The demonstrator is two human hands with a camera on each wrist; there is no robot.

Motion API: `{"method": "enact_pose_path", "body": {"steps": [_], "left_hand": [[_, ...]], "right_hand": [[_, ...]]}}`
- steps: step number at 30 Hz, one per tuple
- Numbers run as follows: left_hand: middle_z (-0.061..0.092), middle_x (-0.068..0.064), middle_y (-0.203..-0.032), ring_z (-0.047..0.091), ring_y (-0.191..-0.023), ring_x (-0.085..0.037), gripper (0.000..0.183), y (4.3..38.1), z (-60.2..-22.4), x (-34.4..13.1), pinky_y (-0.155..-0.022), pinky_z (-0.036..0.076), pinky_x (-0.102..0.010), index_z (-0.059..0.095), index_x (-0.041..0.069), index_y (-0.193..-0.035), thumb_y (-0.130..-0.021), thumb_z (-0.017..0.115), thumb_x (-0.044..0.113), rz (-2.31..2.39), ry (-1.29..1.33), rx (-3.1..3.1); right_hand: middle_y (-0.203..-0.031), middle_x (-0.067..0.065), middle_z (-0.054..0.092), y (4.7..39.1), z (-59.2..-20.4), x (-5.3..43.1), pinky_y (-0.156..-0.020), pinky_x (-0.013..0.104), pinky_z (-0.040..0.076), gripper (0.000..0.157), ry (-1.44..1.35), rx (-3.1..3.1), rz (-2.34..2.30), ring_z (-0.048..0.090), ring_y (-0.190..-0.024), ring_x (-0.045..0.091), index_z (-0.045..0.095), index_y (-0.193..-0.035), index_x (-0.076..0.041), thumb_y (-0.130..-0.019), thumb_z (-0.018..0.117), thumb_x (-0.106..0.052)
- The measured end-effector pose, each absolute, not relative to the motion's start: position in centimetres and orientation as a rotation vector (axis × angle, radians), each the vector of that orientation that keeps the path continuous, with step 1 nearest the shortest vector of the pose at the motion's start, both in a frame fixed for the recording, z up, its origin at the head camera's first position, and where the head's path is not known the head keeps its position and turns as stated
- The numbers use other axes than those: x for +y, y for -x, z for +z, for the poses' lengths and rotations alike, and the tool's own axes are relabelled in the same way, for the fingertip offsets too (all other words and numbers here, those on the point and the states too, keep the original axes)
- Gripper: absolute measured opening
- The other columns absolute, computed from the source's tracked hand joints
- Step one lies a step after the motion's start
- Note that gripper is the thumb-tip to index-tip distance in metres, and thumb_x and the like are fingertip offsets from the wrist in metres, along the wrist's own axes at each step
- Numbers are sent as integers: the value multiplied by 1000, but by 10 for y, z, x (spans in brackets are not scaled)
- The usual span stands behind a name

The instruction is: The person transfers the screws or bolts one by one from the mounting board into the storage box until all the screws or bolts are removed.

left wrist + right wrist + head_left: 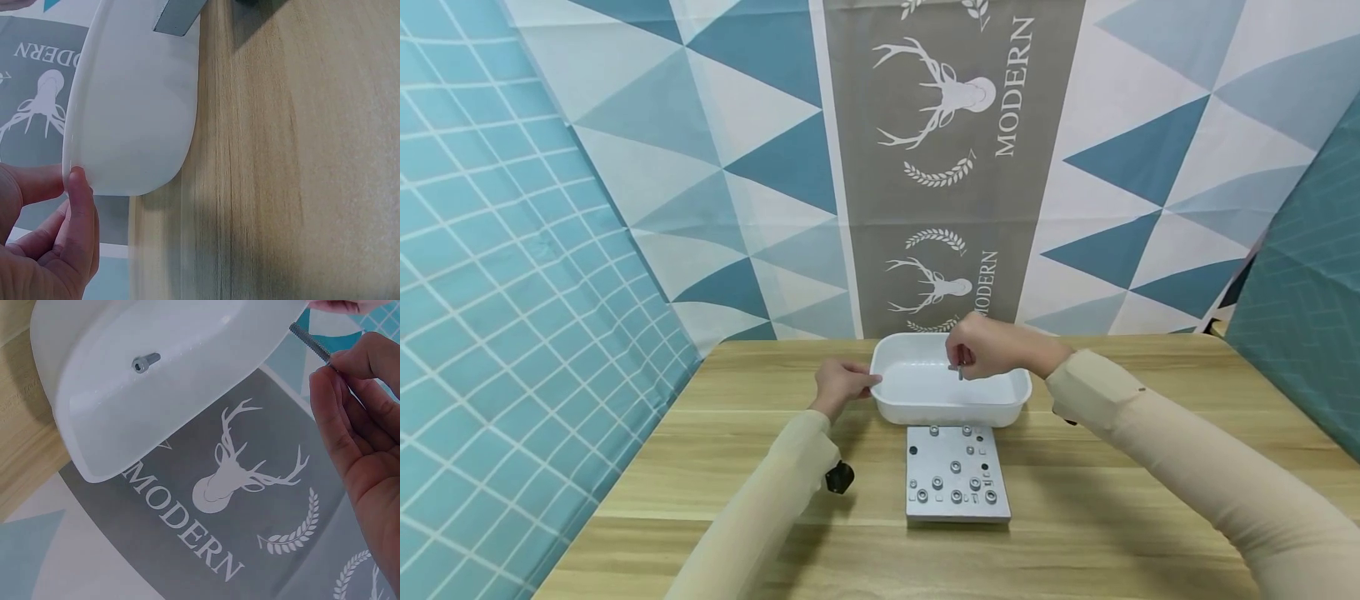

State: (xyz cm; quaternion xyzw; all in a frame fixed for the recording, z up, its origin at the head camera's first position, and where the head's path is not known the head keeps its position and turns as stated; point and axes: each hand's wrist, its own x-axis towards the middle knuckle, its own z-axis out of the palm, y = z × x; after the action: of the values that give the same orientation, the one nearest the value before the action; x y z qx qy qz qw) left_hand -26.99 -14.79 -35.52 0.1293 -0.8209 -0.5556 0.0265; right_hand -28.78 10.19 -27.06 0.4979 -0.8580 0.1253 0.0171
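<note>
My left hand [841, 385] pinches the left rim of a white plastic tub [951, 414], thumb on one side and fingers on the other, as the left wrist view shows. Over the tub, my right hand [988, 346] pinches a threaded metal screw [310, 344] between thumb and fingertips. The screw's head is hidden by the fingers. A socket head screw [145, 362] lies inside the tub in the right wrist view. Directly in front of the tub sits a silver metal block [943, 454] carrying several socket head screws and some dark open holes.
The wooden table [737, 467] holds the tub and the block. Behind it hangs a patterned cloth [760, 167] with deer heads and triangles. Blue checked cloth [512, 292] closes off the left side, and a teal cloth [1315, 275] the right.
</note>
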Motion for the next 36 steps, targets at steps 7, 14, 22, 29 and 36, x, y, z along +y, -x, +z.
{"method": "enact_pose_path", "body": {"steps": [7, 14, 22, 29, 36], "left_hand": [[71, -23, -96, 63, -57, -10, 22, 270, -355, -147, -76, 63, -35, 71, -6, -93, -76, 79, 5, -1726, -424, -2537], [71, -22, -92, 62, -55, -8, 21, 269, -356, -147, -66, 63, -28, 71, -6, -91, -75, 79, 4, -1715, -401, -2531], [71, -22, -92, 62, -55, -8, 21, 270, -356, -147, -64, 63, -26, 71, -6, -91, -76, 79, 5, -1705, -403, -2536], [71, -23, -95, 63, -57, -9, 21, 269, -353, -147, -68, 63, -28, 71, -6, -92, -76, 79, 5, -1708, -417, -2540], [72, -21, -88, 61, -52, -7, 21, 270, -356, -147, -65, 63, -29, 71, -7, -90, -74, 80, 3, -1737, -425, -2515]], "right_hand": [[-69, 1, 68, 296, -272, 100, -54, 14, 51, 9, -1509, -2731, 393, 55, -58, 4, 70, -74, -8, -74, 71, 2], [-69, 1, 67, 306, -273, 98, -53, 14, 51, 9, -1505, -2738, 396, 54, -58, 5, 69, -73, -8, -75, 72, 0], [-67, 1, 67, 309, -272, 93, -52, 15, 50, 11, -1505, -2752, 425, 53, -57, 5, 67, -72, -8, -73, 71, 3], [-70, 3, 68, 315, -272, 87, -54, 16, 52, 9, -1446, -2810, 408, 56, -58, 7, 69, -74, -6, -74, 70, 3], [-67, 2, 67, 326, -278, 85, -53, 16, 50, 12, -1421, -2808, 389, 55, -58, 7, 68, -71, -8, -71, 72, 3]]}}
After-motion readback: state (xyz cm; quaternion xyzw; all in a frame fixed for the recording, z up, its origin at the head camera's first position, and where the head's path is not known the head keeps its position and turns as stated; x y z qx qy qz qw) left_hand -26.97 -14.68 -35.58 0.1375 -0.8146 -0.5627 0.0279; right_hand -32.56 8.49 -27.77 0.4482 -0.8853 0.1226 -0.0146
